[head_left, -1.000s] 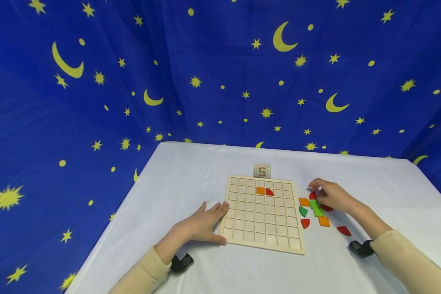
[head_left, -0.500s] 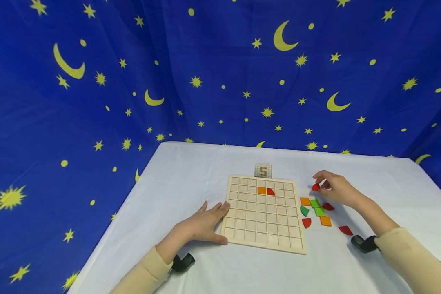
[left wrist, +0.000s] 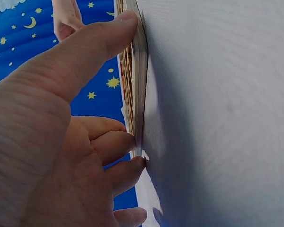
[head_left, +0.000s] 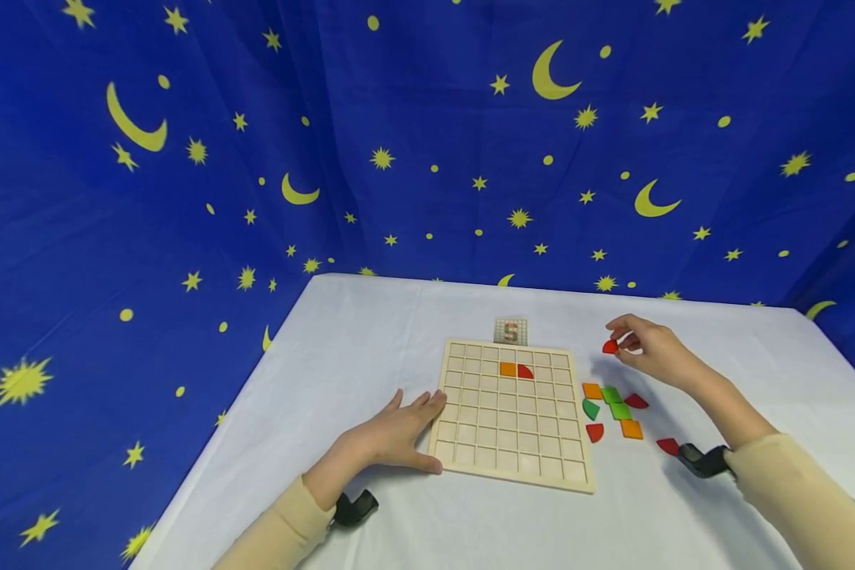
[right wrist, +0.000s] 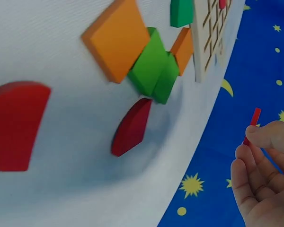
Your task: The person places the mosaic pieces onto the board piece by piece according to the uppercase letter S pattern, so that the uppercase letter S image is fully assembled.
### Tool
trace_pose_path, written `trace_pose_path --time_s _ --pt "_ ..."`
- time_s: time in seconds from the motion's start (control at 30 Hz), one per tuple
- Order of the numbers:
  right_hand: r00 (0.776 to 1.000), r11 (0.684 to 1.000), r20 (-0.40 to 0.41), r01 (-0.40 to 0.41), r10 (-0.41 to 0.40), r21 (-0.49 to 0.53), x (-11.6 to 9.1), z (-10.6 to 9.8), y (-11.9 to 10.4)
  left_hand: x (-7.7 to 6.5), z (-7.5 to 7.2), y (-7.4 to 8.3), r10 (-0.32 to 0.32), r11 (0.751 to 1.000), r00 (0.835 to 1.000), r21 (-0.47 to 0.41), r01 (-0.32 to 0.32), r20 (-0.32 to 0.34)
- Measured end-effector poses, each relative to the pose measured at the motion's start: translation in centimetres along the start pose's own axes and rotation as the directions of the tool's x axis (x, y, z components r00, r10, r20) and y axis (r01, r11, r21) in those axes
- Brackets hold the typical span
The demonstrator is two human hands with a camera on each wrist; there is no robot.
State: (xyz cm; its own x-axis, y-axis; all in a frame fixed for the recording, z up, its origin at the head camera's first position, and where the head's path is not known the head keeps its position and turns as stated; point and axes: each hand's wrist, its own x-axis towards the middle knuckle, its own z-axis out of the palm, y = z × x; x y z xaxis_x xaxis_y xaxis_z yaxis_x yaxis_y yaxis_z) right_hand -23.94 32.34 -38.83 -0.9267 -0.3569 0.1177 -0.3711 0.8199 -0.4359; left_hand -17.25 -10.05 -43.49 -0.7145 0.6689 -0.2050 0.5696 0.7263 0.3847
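Observation:
Between thumb and fingertips, my right hand (head_left: 651, 351) pinches a red quarter-circle tile (head_left: 609, 347) above the table, right of the wooden grid board (head_left: 509, 412). The right wrist view shows that tile (right wrist: 256, 118) edge-on. My left hand (head_left: 392, 437) touches the board's left edge, thumb near the front corner and fingers extended. From the left wrist the thumb lies on the board's rim (left wrist: 141, 71). An orange square tile (head_left: 508, 369) and a red quarter-circle tile (head_left: 525, 371) sit side by side in cells of the second row from the back.
Right of the board lie orange squares (head_left: 632, 429), green squares (head_left: 620, 411), a dark green quarter-circle (head_left: 590, 409) and several red quarter-circles (head_left: 594, 432). Behind the board is a small pattern card (head_left: 511, 332) showing an S-like figure. A blue starry cloth (head_left: 427, 158) hangs behind the white table.
My right hand has lifted the red quarter-circle tile from the loose pieces and moved it away toward the back of the table. My left hand has stayed on the board's edge.

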Motion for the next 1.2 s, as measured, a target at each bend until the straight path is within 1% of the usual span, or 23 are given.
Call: trace_pose_path --time_s 0.4,0.6,0.97,1.2 --pt "0.998 0.997 -0.013 0.062 -0.062 0.045 1.6 0.6 -2.1 -0.1 0.0 -0.1 0.005 1.0 1.0 -0.004 -0.005 0.0" --pt "0.995 0.992 -0.021 0.103 -0.102 0.066 2.7 1.6 -3.2 -0.1 0.0 -0.1 0.003 1.0 1.0 -0.001 -0.003 -0.002" --pt "0.991 0.986 0.014 0.133 -0.135 0.098 4.7 3.2 -5.3 -0.1 0.0 0.0 0.009 1.0 1.0 0.003 -0.009 -0.009" --pt "0.982 0.975 0.018 0.185 -0.188 0.124 5.5 4.3 -6.6 -0.1 0.1 -0.2 0.009 1.0 1.0 0.003 -0.009 -0.01"
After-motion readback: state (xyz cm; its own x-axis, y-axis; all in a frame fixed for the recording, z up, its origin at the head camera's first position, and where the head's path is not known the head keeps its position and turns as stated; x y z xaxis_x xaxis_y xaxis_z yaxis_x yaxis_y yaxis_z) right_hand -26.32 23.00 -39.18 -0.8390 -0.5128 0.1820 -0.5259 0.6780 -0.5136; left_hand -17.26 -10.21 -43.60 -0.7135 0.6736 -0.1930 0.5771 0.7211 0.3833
